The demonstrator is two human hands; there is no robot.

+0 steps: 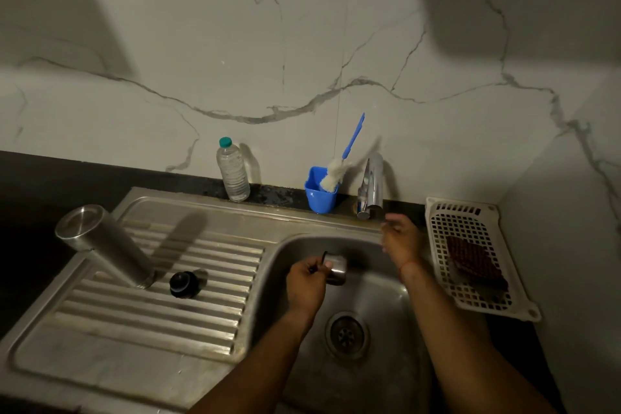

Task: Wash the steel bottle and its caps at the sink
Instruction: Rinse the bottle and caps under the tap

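The steel bottle (104, 245) stands upside down on the ribbed drainboard (151, 319), mouth on the ridges. Next to its mouth sits a black inner cap (183, 284). Over the sink basin (376, 296) my left hand (307, 284) grips a steel cup-shaped cap (336, 268), its thumb on the rim. My right hand (400, 239) hovers blurred just below and right of the tap (373, 185), fingers loosely spread, holding nothing. No water stream shows.
A blue cup (321, 193) with a blue-handled bottle brush (339, 168) stands behind the basin. A clear plastic bottle (233, 171) is at the wall. A white basket (470, 255) with a dark scrub pad lies right of the sink. The drain (346, 334) is near.
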